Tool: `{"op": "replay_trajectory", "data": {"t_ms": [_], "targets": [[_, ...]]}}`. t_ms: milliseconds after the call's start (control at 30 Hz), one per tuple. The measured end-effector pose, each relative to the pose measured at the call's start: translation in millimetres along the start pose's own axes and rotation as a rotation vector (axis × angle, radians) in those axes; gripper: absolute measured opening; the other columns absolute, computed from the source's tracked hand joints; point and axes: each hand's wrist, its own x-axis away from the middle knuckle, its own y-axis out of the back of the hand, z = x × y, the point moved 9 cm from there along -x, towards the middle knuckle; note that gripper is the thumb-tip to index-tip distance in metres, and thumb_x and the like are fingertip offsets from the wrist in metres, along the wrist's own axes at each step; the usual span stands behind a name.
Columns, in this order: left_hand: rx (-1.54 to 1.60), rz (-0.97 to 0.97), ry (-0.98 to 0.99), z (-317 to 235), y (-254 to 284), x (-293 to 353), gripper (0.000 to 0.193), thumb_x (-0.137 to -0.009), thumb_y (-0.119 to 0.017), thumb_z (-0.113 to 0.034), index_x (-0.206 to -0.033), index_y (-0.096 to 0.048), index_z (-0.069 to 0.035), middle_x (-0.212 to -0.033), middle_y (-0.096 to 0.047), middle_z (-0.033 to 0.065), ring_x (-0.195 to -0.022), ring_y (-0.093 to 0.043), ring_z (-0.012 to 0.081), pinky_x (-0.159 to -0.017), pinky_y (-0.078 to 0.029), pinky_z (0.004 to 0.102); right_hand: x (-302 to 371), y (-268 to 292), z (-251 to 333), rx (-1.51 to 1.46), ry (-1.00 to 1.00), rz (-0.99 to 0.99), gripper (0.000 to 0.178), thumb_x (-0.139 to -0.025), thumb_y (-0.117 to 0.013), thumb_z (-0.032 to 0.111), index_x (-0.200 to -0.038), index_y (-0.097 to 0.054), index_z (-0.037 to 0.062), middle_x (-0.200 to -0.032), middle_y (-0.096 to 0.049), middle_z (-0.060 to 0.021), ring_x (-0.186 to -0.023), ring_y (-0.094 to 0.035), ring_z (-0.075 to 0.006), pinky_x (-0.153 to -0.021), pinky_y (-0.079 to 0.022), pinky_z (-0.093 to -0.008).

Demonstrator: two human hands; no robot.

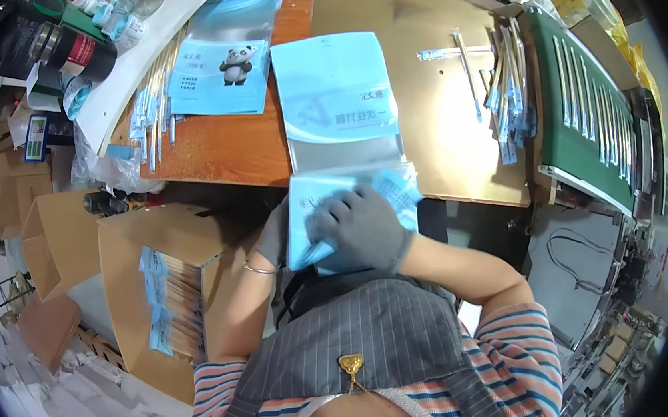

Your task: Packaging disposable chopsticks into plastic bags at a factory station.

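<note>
A printed light-blue plastic bag [313, 198] hangs over the table's front edge, close to my body. My left hand [274, 234], in a grey glove, grips the bag's left edge; most of its fingers are hidden behind it. My right hand [364, 230], also gloved in grey, lies across the front of the bag with fingers curled onto the plastic, its fingertips slightly blurred. What the bag contains is hidden. Just beyond, another blue bag [333, 72] with a clear band lies flat on the table.
A stack of blue panda-printed bags [213, 79] lies at the left, beside wrapped chopsticks [155, 105]. More wrapped chopsticks [509, 87] are piled at the right, near a green board [573, 97] carrying a row of them. An open cardboard box [130, 308] holding packed bundles stands at my left.
</note>
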Motion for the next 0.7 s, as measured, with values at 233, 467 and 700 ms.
{"op": "replay_trajectory", "data": {"t_ms": [233,467,700], "targets": [[-1.34,-0.156,-0.549,-86.7,-43.2,42.7,0.039,-0.08,-0.052,0.004,-0.12,-0.054,0.001,-0.107,-0.062,0.0095,-0.101,-0.059,0.0163,-0.086,-0.048,0.0285,40.6,37.4,4.2,0.031,-0.05,-0.148,0.032,-0.076,-0.058,0.016,-0.105,-0.059,0.0045,-0.074,-0.055,-0.0045,-0.07,-0.057,-0.0206,-0.063,-0.045,-0.0342],[-2.255,-0.049,-1.169,-91.4,-127.7,-9.1,0.06,-0.087,-0.059,-0.043,-0.128,-0.048,-0.001,-0.135,-0.048,0.0185,-0.125,-0.045,0.0342,-0.103,-0.034,0.0444,50.0,43.2,24.5,0.042,-0.026,-0.007,0.03,-0.072,-0.063,0.016,-0.1,-0.066,0.0074,-0.07,-0.053,-0.0051,-0.069,-0.056,-0.0229,-0.07,-0.045,-0.0347],[-2.459,-0.093,-1.03,-78.4,-96.2,-44.4,0.071,-0.087,-0.052,-0.054,-0.135,-0.043,-0.002,-0.146,-0.035,0.0174,-0.135,-0.032,0.0311,-0.106,-0.029,0.0465,56.1,139.1,7.9,-0.074,-0.176,0.059,0.03,-0.063,-0.068,0.012,-0.092,-0.067,0.0064,-0.07,-0.058,-0.0078,-0.068,-0.06,-0.0258,-0.063,-0.046,-0.0334]]}}
